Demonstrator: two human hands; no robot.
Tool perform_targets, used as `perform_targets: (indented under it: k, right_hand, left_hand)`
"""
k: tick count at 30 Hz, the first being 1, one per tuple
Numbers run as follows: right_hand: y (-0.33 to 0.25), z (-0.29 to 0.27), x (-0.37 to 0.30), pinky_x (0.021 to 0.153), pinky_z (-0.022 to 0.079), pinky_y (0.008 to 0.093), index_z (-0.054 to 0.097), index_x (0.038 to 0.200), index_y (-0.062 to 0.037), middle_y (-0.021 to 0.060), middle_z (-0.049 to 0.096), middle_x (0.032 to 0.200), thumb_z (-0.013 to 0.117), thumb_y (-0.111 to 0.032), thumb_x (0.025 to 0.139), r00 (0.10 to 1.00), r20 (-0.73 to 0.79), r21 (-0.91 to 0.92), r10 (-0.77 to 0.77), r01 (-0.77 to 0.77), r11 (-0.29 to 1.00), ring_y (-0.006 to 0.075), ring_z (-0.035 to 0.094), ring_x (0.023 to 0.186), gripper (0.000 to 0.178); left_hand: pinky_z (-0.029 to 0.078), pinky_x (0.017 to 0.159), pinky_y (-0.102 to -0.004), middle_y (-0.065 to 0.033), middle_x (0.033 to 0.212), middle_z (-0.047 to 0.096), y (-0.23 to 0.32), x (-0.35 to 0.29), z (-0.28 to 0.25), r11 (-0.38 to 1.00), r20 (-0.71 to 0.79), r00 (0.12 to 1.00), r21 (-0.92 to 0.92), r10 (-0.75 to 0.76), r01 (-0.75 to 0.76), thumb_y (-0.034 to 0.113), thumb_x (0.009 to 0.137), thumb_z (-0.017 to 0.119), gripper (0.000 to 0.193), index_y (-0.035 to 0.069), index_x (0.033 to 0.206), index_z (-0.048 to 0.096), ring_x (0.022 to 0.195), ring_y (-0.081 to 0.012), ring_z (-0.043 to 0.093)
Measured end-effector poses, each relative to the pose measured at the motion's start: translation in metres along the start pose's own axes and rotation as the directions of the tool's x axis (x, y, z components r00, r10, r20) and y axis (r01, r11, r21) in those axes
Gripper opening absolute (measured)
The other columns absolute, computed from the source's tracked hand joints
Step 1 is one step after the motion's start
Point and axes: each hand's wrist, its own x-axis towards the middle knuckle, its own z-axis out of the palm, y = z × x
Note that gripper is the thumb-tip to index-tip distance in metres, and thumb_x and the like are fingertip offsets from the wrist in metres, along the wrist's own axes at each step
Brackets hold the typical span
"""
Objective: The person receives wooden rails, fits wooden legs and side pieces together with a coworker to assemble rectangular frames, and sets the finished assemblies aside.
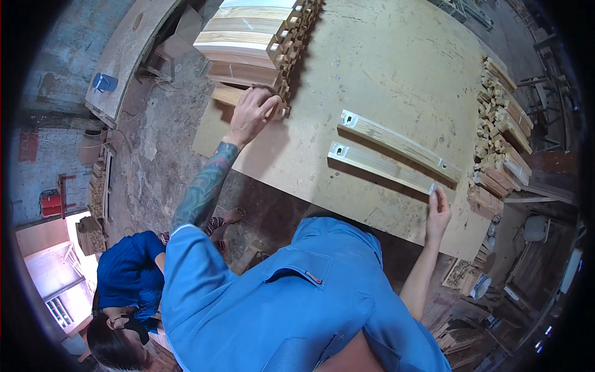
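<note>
My left hand [249, 116] is at the near end of a tall stack of wooden pieces [248, 37] with cut tenon ends. Its fingers curl down over a wooden piece [227, 94] there, partly hiding it. Two long wooden rails lie side by side, slightly apart, to the right on the pale worktable [384, 56]. Each has a slot near its left end. The farther rail [396, 144] rests untouched. At the right end of the nearer rail [379, 167], my right hand [438, 214] pinches with thumb and fingertips.
Piles of wooden pieces [505, 124] line the table's right edge. A person in dark blue [130, 273] bends low at the lower left, close to my left arm. Another bench [127, 56] with a blue cup [105, 82] stands at the far left.
</note>
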Motion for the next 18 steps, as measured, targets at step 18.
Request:
perform_targets:
  k: [18]
  right_hand:
    - [-0.066,0.081,-0.116,0.096,0.045,0.0392,0.065,0.116,-0.0028,0.0188,0.065,0.114,0.065,-0.021,0.087,0.815,0.548,-0.051,-0.19,0.26,0.964,0.034,0.06,0.109,0.034]
  left_hand:
    - [0.049,0.09,-0.0295,-0.0037,0.105,0.067,0.114,-0.007,-0.09,0.511,0.361,0.878,-0.715,-0.314,0.477,0.009,0.063,0.088,0.059,0.006,0.115,0.06,0.097,-0.0132,0.062]
